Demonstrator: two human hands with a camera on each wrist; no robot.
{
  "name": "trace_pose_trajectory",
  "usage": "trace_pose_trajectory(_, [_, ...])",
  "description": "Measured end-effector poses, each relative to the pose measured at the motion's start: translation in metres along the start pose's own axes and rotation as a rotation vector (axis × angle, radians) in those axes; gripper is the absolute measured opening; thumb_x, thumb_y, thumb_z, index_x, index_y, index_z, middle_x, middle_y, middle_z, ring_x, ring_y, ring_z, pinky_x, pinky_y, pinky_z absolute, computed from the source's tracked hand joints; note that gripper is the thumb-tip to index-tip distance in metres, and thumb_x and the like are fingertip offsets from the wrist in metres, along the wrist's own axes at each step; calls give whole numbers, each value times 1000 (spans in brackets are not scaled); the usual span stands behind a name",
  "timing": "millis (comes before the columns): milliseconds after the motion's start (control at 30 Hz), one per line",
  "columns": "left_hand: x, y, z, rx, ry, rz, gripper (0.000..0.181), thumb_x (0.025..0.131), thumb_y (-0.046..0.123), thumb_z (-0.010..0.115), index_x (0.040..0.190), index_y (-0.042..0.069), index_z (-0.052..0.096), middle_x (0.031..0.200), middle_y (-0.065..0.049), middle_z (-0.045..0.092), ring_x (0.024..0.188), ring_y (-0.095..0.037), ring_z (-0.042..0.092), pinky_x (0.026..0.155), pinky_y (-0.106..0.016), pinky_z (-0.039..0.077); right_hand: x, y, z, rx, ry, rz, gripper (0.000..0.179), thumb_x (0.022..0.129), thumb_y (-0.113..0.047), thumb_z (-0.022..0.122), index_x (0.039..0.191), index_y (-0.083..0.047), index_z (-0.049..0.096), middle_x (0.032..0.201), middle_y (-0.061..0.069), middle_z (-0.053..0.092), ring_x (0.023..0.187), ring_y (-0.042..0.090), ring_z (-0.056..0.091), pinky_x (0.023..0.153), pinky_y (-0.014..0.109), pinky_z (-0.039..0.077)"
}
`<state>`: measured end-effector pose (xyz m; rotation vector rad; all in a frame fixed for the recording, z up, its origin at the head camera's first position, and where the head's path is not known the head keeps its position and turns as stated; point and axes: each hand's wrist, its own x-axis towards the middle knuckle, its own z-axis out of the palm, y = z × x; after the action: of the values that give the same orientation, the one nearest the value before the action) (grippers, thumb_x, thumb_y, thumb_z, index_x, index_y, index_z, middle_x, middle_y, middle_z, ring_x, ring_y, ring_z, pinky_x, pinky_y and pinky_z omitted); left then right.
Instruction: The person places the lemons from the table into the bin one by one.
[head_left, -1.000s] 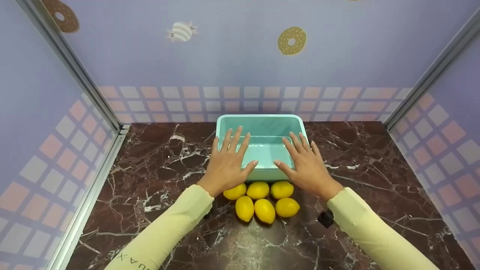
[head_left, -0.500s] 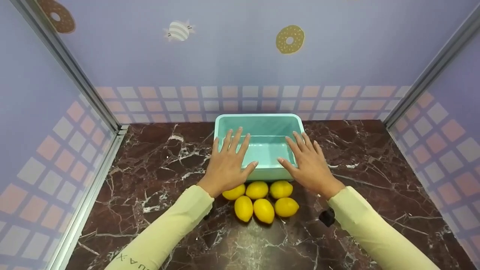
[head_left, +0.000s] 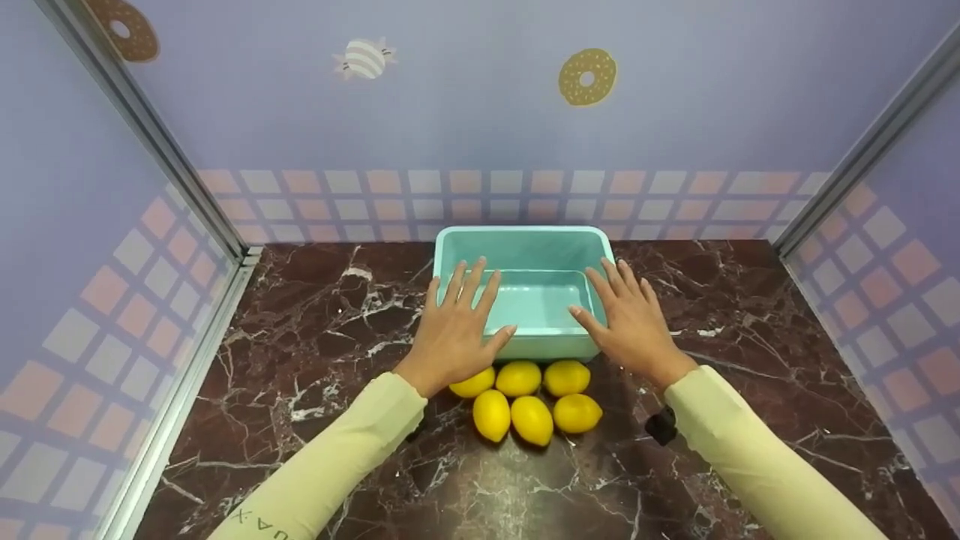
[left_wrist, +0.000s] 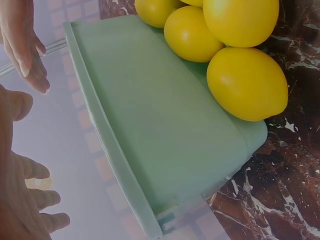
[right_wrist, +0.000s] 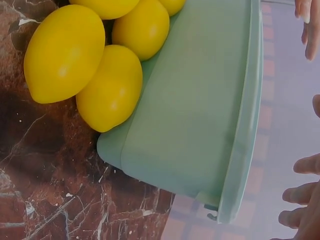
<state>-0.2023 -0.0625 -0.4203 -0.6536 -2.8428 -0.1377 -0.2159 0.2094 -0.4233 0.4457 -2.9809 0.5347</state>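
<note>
Both hands are held palm down with fingers spread, and neither holds anything. In the head view my left hand (head_left: 454, 330) overlaps the left front of a mint-green plastic bin (head_left: 532, 331). My right hand (head_left: 630, 322) overlaps the bin's right side. From the wrist views, the hands appear above the bin's rim (left_wrist: 107, 132), apart from it. Several yellow lemons (head_left: 532, 420) lie in two rows on the marble surface, right in front of the bin. The left hand partly covers the leftmost lemon (head_left: 472, 384) of the back row.
The dark red marble tabletop (head_left: 322, 337) extends to both sides of the bin. A lilac back wall (head_left: 480, 112) with pink and white squares stands close behind it. Side walls with metal rails (head_left: 187, 352) bound the table. A small black object (head_left: 661, 426) shows beside the right cuff.
My right hand has shifted a little to the right, away from the left hand. The left hand, bin and lemons stay in place; the head view sways slightly.
</note>
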Motion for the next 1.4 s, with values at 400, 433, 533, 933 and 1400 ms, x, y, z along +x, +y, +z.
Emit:
trace_pose_trajectory(400, [-8,-1,3,4,14,25,75,96,61,34,155,16,21,163,-9,14,149,-32,18,116,-60,22,11,10,4,14,-11,61,78,96,-63,36,154,-13,24,162,16,13,150,38,8,117,63,9])
trace_pose_trajectory(433, [-9,-1,3,4,16,30,74,97,61,34,155,16,22,163,-9,15,149,-32,19,116,-60,22,12,11,4,17,-13,68,78,96,-62,36,154,-13,24,162,16,12,150,38,7,117,63,11])
trace_pose_trajectory(533, [-12,-1,5,3,32,46,73,97,60,35,154,16,24,162,-10,18,148,-33,21,115,-59,24,15,15,4,32,-28,80,78,96,-62,36,154,-12,22,162,16,10,149,40,8,114,66,16])
trace_pose_trajectory(933, [-22,4,6,-16,18,72,73,97,59,36,154,15,24,161,-9,21,148,-32,22,116,-58,24,20,24,12,41,-38,99,79,95,-63,37,155,-13,20,162,17,10,143,45,25,109,67,25])
trace_pose_trajectory(1400, [-31,12,8,5,-3,90,68,98,56,37,151,14,32,159,-10,27,144,-31,31,112,-54,33,29,26,17,22,-46,104,78,96,-61,39,154,-12,22,162,18,11,141,46,29,109,66,27])
